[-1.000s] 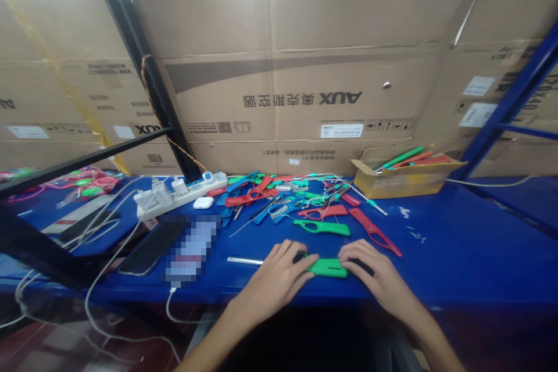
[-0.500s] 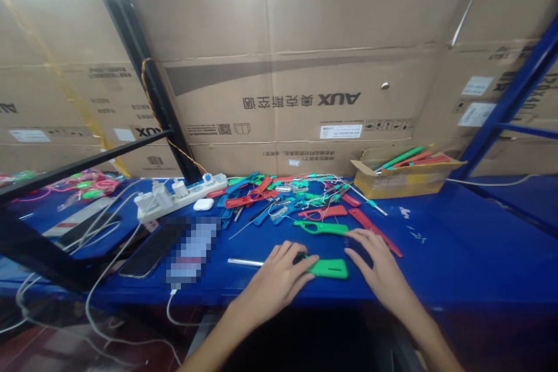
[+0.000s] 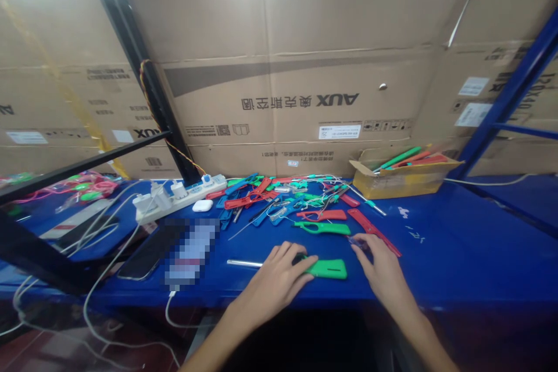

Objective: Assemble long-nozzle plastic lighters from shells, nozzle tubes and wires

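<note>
Head view (my only feed, 1 camera). Landmark: the green lighter (image 3: 328, 268), lying flat on the blue table (image 3: 479, 256), slotted face up. I have the left hand (image 3: 285, 273) closed over its front part, thumb and fingers gripping it; the metal rod (image 3: 244, 263) juts out to the left of it. My right hand (image 3: 381, 263) is off the lighter, just to its right, thumb and forefinger curled toward each other. A small dark bit (image 3: 360, 241) seems to show there; I cannot tell whether it is pinched.

Progress, my judgement: on this 1 piece, handle and rod sit together; the inside is hidden, so I cannot log it as complete. Not joined up: the loose green casing (image 3: 325, 227) and the red casing (image 3: 364, 222), both beyond the lighter, plus the heap of parts (image 3: 261, 189) farther back. Beyond and right of the lighter, the cardboard carton (image 3: 401, 185) holds several coloured pieces (image 3: 399, 158) (finished or raw, I cannot tell).
</note>
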Demonstrator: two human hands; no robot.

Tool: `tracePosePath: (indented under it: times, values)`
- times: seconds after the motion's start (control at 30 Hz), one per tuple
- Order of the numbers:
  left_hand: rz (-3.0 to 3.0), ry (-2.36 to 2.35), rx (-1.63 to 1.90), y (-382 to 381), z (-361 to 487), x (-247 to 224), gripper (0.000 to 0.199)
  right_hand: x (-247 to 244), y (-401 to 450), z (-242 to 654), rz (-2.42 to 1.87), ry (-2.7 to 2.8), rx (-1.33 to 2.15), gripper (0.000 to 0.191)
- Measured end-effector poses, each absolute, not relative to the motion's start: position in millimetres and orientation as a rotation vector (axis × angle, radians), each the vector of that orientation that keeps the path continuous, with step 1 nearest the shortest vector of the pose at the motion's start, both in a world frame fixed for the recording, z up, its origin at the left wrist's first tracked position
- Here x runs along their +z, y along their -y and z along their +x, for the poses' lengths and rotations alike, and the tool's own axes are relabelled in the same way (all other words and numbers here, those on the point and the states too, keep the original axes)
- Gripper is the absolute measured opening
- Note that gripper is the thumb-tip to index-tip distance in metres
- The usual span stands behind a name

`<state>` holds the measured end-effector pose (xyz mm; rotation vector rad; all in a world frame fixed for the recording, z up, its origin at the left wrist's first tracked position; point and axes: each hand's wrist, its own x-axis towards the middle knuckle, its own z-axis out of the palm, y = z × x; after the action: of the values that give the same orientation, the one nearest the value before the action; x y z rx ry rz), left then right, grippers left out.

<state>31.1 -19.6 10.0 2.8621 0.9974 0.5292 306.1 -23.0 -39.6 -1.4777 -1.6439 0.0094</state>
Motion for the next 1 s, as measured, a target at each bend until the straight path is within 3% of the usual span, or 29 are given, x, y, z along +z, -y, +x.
tracePosePath:
  times: [0.33, 0.5, 0.63, 1.0]
  values:
    - [2.861, -0.999, 0.556, 19.7, 31.4, 9.4, 0.036, -3.8, 47.3, 295.7, -1.114, 0.912, -0.094, 0.026]
    - [2.834, -1.000, 0.511, 21.2, 32.0, 9.2, 0.036, -7.6, 41.9, 277.9, -0.889, 1.021, 0.117, 0.025]
    - [2.833, -1.005, 0.507, 20.5, 32.6, 9.3, 0.037, -17.8, 25.1, 269.8, -0.856, 1.183, 0.080, 0.041]
    - [2.837, -1.017, 0.510, 20.5, 31.7, 9.7, 0.038, -29.3, 25.6, 277.9, -0.956, 1.379, 0.003, 0.048]
